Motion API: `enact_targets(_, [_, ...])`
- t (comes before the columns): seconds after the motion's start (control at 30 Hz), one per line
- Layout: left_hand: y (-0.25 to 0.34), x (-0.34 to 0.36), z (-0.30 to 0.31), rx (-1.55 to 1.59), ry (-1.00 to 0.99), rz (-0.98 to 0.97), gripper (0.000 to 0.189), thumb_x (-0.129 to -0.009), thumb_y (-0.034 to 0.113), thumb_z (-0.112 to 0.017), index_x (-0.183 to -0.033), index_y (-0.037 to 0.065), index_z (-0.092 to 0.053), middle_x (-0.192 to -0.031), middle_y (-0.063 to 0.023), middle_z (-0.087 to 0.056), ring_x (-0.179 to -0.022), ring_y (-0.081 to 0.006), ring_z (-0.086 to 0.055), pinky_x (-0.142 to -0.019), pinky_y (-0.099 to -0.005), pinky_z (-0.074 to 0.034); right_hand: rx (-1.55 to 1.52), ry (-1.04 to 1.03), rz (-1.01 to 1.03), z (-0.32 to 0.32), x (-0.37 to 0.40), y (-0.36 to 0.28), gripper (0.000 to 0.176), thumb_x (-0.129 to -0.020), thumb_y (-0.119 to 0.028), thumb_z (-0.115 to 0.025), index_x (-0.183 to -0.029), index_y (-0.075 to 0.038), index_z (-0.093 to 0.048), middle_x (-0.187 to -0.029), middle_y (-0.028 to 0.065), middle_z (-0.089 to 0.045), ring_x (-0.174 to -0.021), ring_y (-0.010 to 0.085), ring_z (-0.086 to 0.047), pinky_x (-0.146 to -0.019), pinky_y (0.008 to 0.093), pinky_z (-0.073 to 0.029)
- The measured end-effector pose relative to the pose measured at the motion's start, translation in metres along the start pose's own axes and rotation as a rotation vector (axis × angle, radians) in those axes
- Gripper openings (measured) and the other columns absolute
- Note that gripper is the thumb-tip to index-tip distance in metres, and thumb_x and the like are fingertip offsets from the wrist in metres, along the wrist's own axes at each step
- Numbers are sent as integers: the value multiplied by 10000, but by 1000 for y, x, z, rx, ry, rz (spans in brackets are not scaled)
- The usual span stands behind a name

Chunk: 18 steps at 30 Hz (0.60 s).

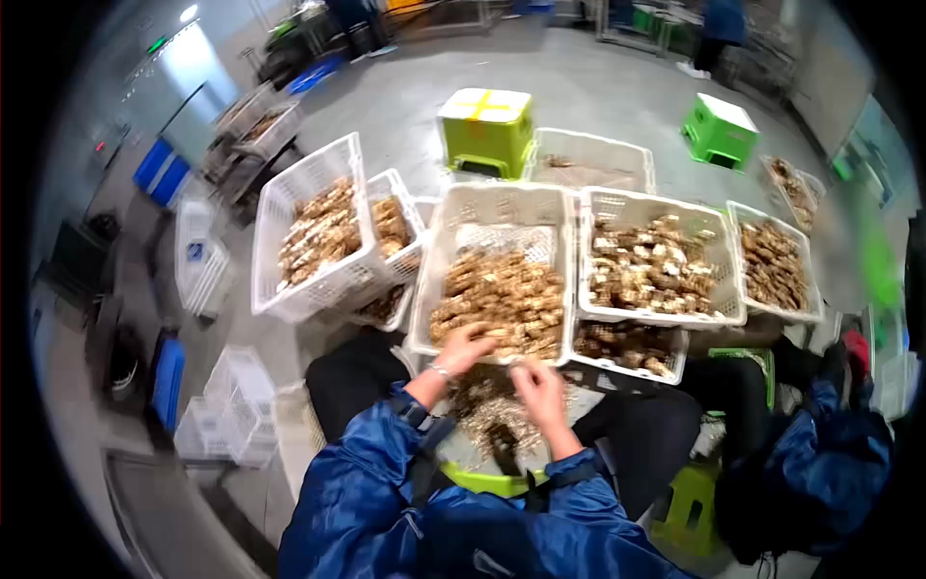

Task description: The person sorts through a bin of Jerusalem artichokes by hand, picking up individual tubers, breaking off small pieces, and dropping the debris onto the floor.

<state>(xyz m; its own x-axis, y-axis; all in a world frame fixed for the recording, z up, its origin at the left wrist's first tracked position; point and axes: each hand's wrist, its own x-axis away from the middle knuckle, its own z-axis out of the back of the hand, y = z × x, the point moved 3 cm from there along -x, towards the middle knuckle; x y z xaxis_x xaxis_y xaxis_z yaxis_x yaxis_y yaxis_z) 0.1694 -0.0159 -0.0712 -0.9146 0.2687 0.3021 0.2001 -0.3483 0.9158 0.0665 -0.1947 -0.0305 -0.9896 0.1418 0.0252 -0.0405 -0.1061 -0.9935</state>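
Observation:
A white perforated basket [422, 289] stands before my knees, part filled with golden-brown lumpy pieces [502, 294] whose kind I cannot make out. My left hand [463, 351] reaches over its near edge, fingers bent together against the nearest pieces. Whatever they grip is blurred. Just outside that edge, my right hand [540, 391] is closed, thumb and fingers drawn together; anything in it is too small to name. Below both hands, between my legs, lies a heap of pale and dark scraps [494, 420] in a container with a lime-green rim [487, 482].
More white baskets of brown pieces stand left [275, 241] and right [733, 307]. Beyond are a green stool with yellow tape [487, 130] and another green stool [721, 130]. A person in a blue jacket [820, 454] sits close on my right. Stacked white baskets [236, 405] stand left.

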Motion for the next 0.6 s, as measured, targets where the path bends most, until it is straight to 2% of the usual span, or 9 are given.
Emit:
enact_targets(0.03, [-23,6,-2,90,-11,-62,436,-874,178,-682,-1239,-34,-575,-1102,-71,-649,-962,-138,-618,-813,-285,-506,-56,-6,11,1,-1,5,191,-908,-165,-627,-977,8,-673,-923,75,-677,-866,129,-610,-762,280,-479])
enact_targets(0.1, [21,50,-11,286,19,16,375,-879,118,-680,-1206,-38,-584,-1063,-51,-650,-934,-99,-607,-813,-258,-505,-132,23,-32,-1,1,17,192,-927,-151,-612,-998,18,-670,-926,46,-675,-868,116,-601,-783,270,-467])
enact_targets(0.17, [10,60,-16,201,83,-121,345,-851,159,-711,-1143,-13,-641,-1007,-68,-679,-828,-86,-612,-732,-254,-504,-136,14,-12,0,5,11,180,-932,-135,-614,-1015,16,-666,-926,13,-656,-759,59,-523,-687,226,-434])
enact_targets(0.2, [18,68,-18,97,136,-204,333,-849,167,-710,-1123,-11,-649,-1009,-54,-669,-846,-96,-607,-747,-264,-503,-167,15,6,-2,6,9,182,-932,-137,-618,-1012,20,-665,-916,6,-647,-740,49,-503,-665,220,-422])
enact_targets(0.33, [45,96,-20,-109,193,-305,298,-811,167,-707,-1054,-1,-675,-1003,-127,-669,-893,-215,-669,-788,-301,-519,-221,-31,22,0,14,2,190,-927,-136,-631,-1016,29,-664,-871,-16,-620,-716,40,-486,-631,218,-409])
enact_targets(0.37, [56,103,-18,-277,226,-358,307,-815,195,-703,-1051,0,-676,-1025,-133,-672,-910,-250,-670,-808,-318,-521,-195,-51,19,1,16,5,177,-922,-126,-636,-1009,24,-669,-863,-24,-621,-716,38,-489,-627,215,-411])
enact_targets(0.43, [53,106,-19,-308,191,-407,337,-819,195,-702,-1079,-18,-668,-1072,-169,-663,-1000,-303,-640,-883,-360,-491,-54,-37,63,4,20,2,173,-924,-131,-630,-995,21,-672,-868,-21,-629,-713,41,-495,-625,219,-418])
enact_targets(0.53, [47,107,-19,-211,136,-349,344,-829,205,-698,-1085,-23,-668,-1075,-161,-670,-1001,-267,-645,-881,-352,-491,-188,-16,34,7,16,13,182,-935,-149,-613,-985,16,-671,-756,-35,-575,-695,47,-492,-622,230,-418])
enact_targets(0.6, [45,107,-20,-128,118,-306,349,-838,212,-695,-1089,-28,-667,-1072,-159,-676,-1000,-246,-646,-885,-350,-489,-164,-47,0,12,18,14,165,-932,-146,-615,-954,11,-661,-776,-24,-584,-717,53,-512,-640,233,-429])
